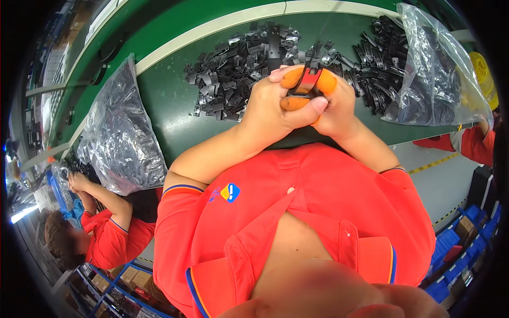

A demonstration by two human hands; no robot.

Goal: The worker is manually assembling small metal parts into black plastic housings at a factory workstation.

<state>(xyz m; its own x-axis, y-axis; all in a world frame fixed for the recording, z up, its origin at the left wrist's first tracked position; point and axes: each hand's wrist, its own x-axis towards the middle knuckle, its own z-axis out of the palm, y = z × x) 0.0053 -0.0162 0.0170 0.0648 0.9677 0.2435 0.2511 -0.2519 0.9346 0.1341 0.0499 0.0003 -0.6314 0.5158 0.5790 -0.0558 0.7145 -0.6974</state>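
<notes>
Over the near part of the green table (177, 119), my left hand (269, 103) and my right hand (342, 110) meet, fingers closed around a curved black plastic part (309, 80). Orange finger covers (326, 82) sit on some of the fingers that press on it. The left thumb lies along the part's near end. A longer black strip (273, 45) stands out just beyond my left hand; whether it is held or lies on the heap, I cannot tell. Behind the hands spreads a heap of small black clips (225, 77).
More curved black parts (379, 69) lie to the right, against a clear plastic bag (437, 74). Another clear bag (122, 132) full of dark pieces hangs over the left side. A co-worker in red (119, 233) is at the left; another's red sleeve (469, 143) shows at right.
</notes>
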